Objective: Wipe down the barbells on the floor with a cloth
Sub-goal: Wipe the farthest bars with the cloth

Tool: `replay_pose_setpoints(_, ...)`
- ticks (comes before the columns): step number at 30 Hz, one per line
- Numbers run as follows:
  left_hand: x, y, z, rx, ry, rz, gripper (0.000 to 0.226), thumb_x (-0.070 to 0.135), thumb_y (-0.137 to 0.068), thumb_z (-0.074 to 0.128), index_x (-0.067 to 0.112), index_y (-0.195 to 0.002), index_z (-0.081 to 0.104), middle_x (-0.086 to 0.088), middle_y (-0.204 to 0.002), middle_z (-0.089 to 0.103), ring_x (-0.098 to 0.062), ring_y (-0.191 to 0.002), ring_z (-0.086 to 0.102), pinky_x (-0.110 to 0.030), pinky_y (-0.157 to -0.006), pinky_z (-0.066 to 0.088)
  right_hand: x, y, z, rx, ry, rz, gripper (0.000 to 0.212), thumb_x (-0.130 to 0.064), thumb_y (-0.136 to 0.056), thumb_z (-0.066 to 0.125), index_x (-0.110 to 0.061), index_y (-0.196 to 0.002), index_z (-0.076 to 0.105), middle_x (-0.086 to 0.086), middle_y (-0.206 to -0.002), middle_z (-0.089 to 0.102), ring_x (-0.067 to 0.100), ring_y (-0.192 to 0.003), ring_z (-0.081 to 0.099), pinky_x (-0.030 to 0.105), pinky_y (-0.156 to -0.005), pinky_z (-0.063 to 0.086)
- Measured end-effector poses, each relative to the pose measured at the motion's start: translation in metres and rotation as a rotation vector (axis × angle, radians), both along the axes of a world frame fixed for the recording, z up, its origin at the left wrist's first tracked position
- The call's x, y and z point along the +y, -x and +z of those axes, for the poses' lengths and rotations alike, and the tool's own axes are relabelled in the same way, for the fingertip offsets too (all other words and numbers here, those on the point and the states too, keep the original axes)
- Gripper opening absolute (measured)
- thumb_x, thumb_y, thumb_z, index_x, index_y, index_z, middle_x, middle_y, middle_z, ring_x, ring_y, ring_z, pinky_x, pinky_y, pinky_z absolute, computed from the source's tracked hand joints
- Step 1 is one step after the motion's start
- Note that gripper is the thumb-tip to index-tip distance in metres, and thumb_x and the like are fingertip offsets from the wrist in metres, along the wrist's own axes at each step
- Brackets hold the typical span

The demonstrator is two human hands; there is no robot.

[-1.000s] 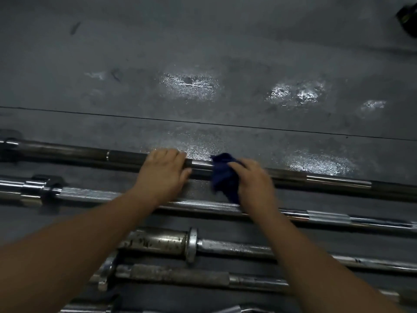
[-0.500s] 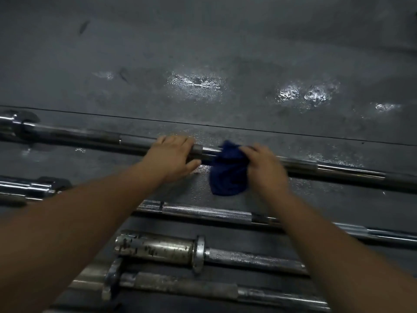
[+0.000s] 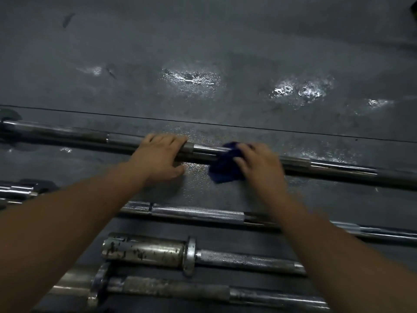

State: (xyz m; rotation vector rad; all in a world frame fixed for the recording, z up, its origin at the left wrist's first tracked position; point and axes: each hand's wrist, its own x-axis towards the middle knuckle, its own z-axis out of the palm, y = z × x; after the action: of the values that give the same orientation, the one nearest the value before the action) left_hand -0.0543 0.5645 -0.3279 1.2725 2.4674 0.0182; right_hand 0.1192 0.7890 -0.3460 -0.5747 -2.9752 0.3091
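Now the left hand (image 3: 158, 155) curls over the far barbell (image 3: 327, 167), fingers wrapped across its shaft and thumb on the near side, holding it. Just to the right along that bar, the right hand (image 3: 257, 164) grips a blue cloth (image 3: 222, 170) bunched against the shaft, one corner hanging below it. Nearer than that bar, three more barbells (image 3: 198, 213) lie roughly parallel on the dark floor (image 3: 203, 41), the nearest two with scuffed sleeves.
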Motion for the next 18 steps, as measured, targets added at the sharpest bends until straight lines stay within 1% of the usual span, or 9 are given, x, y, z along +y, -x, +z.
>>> replay_pose_setpoints(3, -0.014, -0.012, 0.002, -0.020, -0.051, 0.002, 0.080, 0.057, -0.080, 0.049, 0.026, -0.151, 0.028, -0.001, -0.149, 0.043, -0.023, -0.136, 0.039, -0.043, -0.118, 0.019, 0.056, -0.055, 0.003, 0.003, 0.016, -0.137, 0.039, -0.035, -0.095, 0.043, -0.012, -0.114, 0.067, 0.011, -0.109, 0.066, 0.035, -0.097, 0.059, 0.038, -0.089, 0.041)
replay_pose_setpoints(5, -0.023, -0.023, 0.002, -0.001, -0.094, 0.008, 0.078, 0.056, -0.075, 0.046, 0.024, -0.145, 0.038, 0.000, -0.141, 0.050, -0.023, -0.130, 0.045, -0.044, -0.115, 0.026, 0.062, -0.071, 0.005, -0.044, 0.002, -0.278, 0.044, -0.037, -0.097, 0.034, -0.009, -0.106, 0.067, 0.013, -0.100, 0.066, 0.035, -0.091, 0.057, 0.042, -0.085, 0.043)
replay_pose_setpoints(6, -0.026, -0.029, 0.001, 0.017, -0.130, 0.018, 0.075, 0.055, -0.073, 0.046, 0.024, -0.141, 0.044, 0.000, -0.135, 0.053, -0.024, -0.125, 0.049, -0.045, -0.110, 0.032, 0.055, -0.068, 0.005, -0.056, -0.033, -0.364, 0.042, -0.035, -0.097, 0.035, -0.008, -0.100, 0.067, 0.014, -0.094, 0.065, 0.035, -0.086, 0.057, 0.043, -0.081, 0.044)
replay_pose_setpoints(8, -0.028, -0.035, 0.001, 0.048, -0.179, 0.040, 0.070, 0.056, -0.072, 0.043, 0.023, -0.133, 0.053, -0.001, -0.122, 0.057, -0.026, -0.113, 0.054, -0.047, -0.100, 0.039, 0.021, -0.050, 0.011, -0.052, -0.109, -0.449, 0.024, -0.023, -0.092, 0.051, -0.006, -0.084, 0.067, 0.017, -0.079, 0.066, 0.036, -0.072, 0.059, 0.043, -0.071, 0.046)
replay_pose_setpoints(10, -0.029, -0.038, 0.000, 0.058, -0.140, 0.044, 0.070, 0.060, -0.072, 0.041, 0.024, -0.131, 0.054, -0.001, -0.118, 0.055, -0.026, -0.110, 0.052, -0.048, -0.099, 0.039, -0.034, -0.022, 0.015, 0.020, -0.098, -0.295, 0.009, -0.013, -0.081, 0.064, -0.008, -0.075, 0.066, 0.014, -0.069, 0.065, 0.033, -0.062, 0.059, 0.040, -0.063, 0.048)
replay_pose_setpoints(11, -0.029, -0.040, -0.003, 0.056, -0.109, 0.033, 0.072, 0.063, -0.072, 0.040, 0.024, -0.132, 0.052, -0.002, -0.119, 0.054, -0.026, -0.111, 0.051, -0.049, -0.100, 0.039, -0.061, -0.011, 0.014, 0.056, -0.051, -0.194, 0.006, -0.014, -0.081, 0.064, -0.011, -0.081, 0.068, 0.010, -0.073, 0.066, 0.032, -0.065, 0.059, 0.040, -0.065, 0.049)
replay_pose_setpoints(14, -0.039, -0.049, -0.010, 0.032, -0.067, -0.014, 0.079, 0.065, -0.072, 0.042, 0.024, -0.139, 0.046, -0.002, -0.129, 0.056, -0.026, -0.119, 0.051, -0.048, -0.106, 0.034, -0.099, 0.003, 0.014, 0.060, 0.180, -0.019, 0.036, -0.020, -0.088, 0.043, -0.020, -0.116, 0.065, 0.002, -0.098, 0.068, 0.027, -0.088, 0.059, 0.042, -0.083, 0.046)
replay_pose_setpoints(16, -0.050, -0.053, -0.009, 0.002, -0.092, -0.027, 0.079, 0.065, -0.075, 0.043, 0.025, -0.143, 0.042, 0.001, -0.135, 0.055, -0.024, -0.124, 0.050, -0.045, -0.110, 0.031, -0.083, -0.009, 0.019, 0.017, 0.262, 0.041, 0.050, -0.026, -0.083, 0.032, -0.022, -0.121, 0.064, 0.002, -0.104, 0.068, 0.026, -0.093, 0.058, 0.039, -0.083, 0.047)
replay_pose_setpoints(18, -0.059, -0.057, -0.005, -0.034, -0.116, -0.020, 0.080, 0.067, -0.078, 0.041, 0.028, -0.147, 0.037, 0.004, -0.140, 0.051, -0.021, -0.129, 0.045, -0.043, -0.114, 0.027, -0.052, -0.036, 0.020, -0.059, 0.271, 0.016, 0.048, -0.026, -0.082, 0.034, -0.023, -0.116, 0.068, 0.004, -0.107, 0.067, 0.028, -0.094, 0.058, 0.037, -0.081, 0.047)
